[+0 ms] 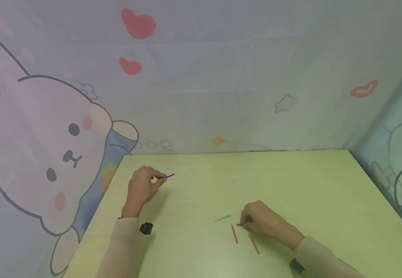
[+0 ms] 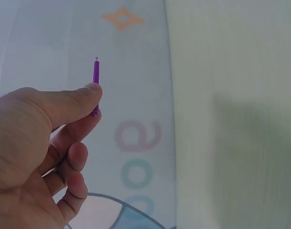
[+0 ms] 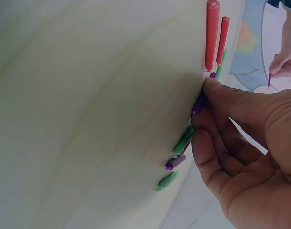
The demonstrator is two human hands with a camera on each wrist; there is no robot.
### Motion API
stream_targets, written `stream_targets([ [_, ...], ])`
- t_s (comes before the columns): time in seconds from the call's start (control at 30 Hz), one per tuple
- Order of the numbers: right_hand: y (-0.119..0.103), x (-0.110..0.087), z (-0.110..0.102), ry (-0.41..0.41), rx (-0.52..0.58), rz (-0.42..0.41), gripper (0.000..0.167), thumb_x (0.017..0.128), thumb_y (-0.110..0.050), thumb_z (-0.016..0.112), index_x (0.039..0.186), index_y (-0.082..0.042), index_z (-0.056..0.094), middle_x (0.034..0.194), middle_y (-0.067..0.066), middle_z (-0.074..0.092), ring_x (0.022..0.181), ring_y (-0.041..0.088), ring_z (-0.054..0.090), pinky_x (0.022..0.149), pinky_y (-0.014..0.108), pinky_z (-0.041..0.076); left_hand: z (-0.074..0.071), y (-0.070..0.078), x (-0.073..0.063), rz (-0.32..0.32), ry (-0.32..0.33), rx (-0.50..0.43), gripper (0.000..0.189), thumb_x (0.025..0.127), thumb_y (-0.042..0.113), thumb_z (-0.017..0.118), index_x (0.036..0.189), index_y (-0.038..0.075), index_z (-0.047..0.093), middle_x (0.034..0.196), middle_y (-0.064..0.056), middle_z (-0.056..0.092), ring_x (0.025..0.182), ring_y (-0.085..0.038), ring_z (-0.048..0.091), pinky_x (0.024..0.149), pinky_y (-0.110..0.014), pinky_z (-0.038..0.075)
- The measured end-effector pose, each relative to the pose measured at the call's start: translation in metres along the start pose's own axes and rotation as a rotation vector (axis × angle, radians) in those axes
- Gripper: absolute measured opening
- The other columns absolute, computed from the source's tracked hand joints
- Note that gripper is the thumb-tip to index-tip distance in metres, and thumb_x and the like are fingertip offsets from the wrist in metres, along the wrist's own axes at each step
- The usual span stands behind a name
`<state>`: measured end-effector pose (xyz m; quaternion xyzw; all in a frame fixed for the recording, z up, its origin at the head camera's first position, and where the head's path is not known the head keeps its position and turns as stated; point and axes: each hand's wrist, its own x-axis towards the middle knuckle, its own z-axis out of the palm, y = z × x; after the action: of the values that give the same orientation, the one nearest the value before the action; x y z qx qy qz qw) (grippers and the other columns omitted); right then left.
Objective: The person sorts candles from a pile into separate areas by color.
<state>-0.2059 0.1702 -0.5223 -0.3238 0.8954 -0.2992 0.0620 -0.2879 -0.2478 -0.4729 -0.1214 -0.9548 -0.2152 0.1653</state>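
Note:
Between thumb and index finger, my left hand [image 1: 142, 187] pinches a thin purple candle [image 2: 96, 71], raised over the far left of the table. A small wick shows at its upper tip in the left wrist view. My right hand [image 1: 261, 218] is low over the table at centre right, its thumb and fingertips pinching a second purple candle [image 3: 198, 102]. Left of that hand lie a green candle [image 1: 223, 218] and a red candle [image 1: 234, 233]. Another red candle [image 1: 254, 244] lies just in front of it.
Beyond the right hand, the right wrist view shows more candles on the table, among them a purple one [image 3: 175, 162] and a green one [image 3: 166, 181]. A printed cloth [image 1: 201, 96] hangs along the back edge of the pale yellow-green table [image 1: 326, 193].

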Motion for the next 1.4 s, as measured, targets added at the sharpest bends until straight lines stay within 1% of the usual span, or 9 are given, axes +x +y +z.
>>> stream_targets([
  [0.1,0.0,0.0,-0.001,0.001,0.002,0.004,0.018,0.093,0.003,0.083,0.087,-0.013,0.084,0.088,-0.006,0.08,0.085,0.008,0.073,0.075,0.026,0.061,0.001,-0.008,0.0,-0.027,0.0,-0.005,0.006,0.095,0.022,0.092,0.1,0.021,0.092,0.103,-0.002,0.081,0.095,-0.029,0.07,0.064,-0.044,0.059],
  [0.27,0.0,0.0,-0.001,-0.002,0.009,0.008,0.017,0.093,0.003,0.084,0.087,-0.013,0.084,0.089,-0.005,0.08,0.083,0.007,0.072,0.074,0.024,0.06,0.006,-0.022,-0.001,-0.097,-0.031,-0.009,0.005,0.097,0.023,0.089,0.101,0.02,0.092,0.107,-0.006,0.081,0.098,-0.029,0.069,0.067,-0.047,0.06],
  [0.43,-0.001,-0.001,-0.001,-0.005,0.016,0.013,0.016,0.094,0.002,0.085,0.088,-0.013,0.084,0.09,-0.004,0.081,0.084,0.008,0.073,0.074,0.024,0.061,0.012,-0.036,-0.002,-0.159,-0.028,0.015,0.006,0.098,0.024,0.088,0.1,0.02,0.092,0.11,-0.008,0.081,0.102,-0.031,0.07,0.071,-0.051,0.061],
  [0.57,-0.001,-0.001,-0.002,-0.001,0.022,0.017,0.016,0.094,0.002,0.085,0.087,-0.013,0.084,0.09,-0.004,0.081,0.084,0.009,0.073,0.074,0.025,0.061,0.016,-0.042,-0.003,-0.186,-0.046,0.018,0.007,0.099,0.024,0.086,0.1,0.02,0.092,0.114,-0.011,0.081,0.101,-0.032,0.072,0.07,-0.051,0.062],
  [0.67,-0.001,-0.001,-0.003,-0.003,0.022,0.022,0.016,0.094,0.002,0.085,0.087,-0.013,0.084,0.089,-0.005,0.08,0.084,0.009,0.073,0.075,0.026,0.061,0.019,-0.046,-0.005,-0.221,-0.059,0.014,0.008,0.1,0.023,0.085,0.102,0.019,0.091,0.119,-0.015,0.081,0.104,-0.034,0.073,0.07,-0.051,0.062],
  [0.8,-0.002,-0.001,-0.003,-0.009,0.022,0.029,0.016,0.092,0.002,0.086,0.087,-0.013,0.084,0.088,-0.006,0.079,0.082,0.006,0.07,0.074,0.026,0.061,0.023,-0.054,-0.008,-0.261,-0.051,0.01,0.009,0.1,0.021,0.084,0.102,0.017,0.091,0.122,-0.015,0.081,0.109,-0.038,0.072,0.072,-0.053,0.062],
  [0.97,-0.003,-0.001,-0.003,-0.011,0.033,0.034,0.017,0.091,0.004,0.086,0.086,-0.012,0.084,0.086,-0.006,0.078,0.08,0.004,0.067,0.073,0.025,0.06,0.026,-0.061,-0.01,-0.272,-0.055,0.011,0.008,0.1,0.02,0.084,0.102,0.016,0.091,0.121,-0.015,0.081,0.111,-0.04,0.073,0.076,-0.057,0.063],
  [1.17,-0.002,-0.002,-0.002,-0.012,0.036,0.033,0.017,0.091,0.004,0.086,0.087,-0.012,0.083,0.085,-0.006,0.077,0.078,0.001,0.064,0.071,0.024,0.058,0.029,-0.063,-0.011,-0.284,-0.071,0.015,0.008,0.1,0.019,0.083,0.101,0.017,0.091,0.121,-0.017,0.08,0.115,-0.042,0.072,0.082,-0.063,0.062],
  [1.4,0.001,-0.001,-0.001,-0.008,0.02,0.031,0.019,0.091,0.003,0.086,0.085,-0.015,0.083,0.087,-0.008,0.079,0.083,0.006,0.07,0.075,0.027,0.061,0.031,-0.063,-0.011,-0.298,-0.077,0.02,0.007,0.099,0.019,0.084,0.099,0.017,0.091,0.117,-0.016,0.08,0.113,-0.042,0.071,0.083,-0.063,0.061],
])
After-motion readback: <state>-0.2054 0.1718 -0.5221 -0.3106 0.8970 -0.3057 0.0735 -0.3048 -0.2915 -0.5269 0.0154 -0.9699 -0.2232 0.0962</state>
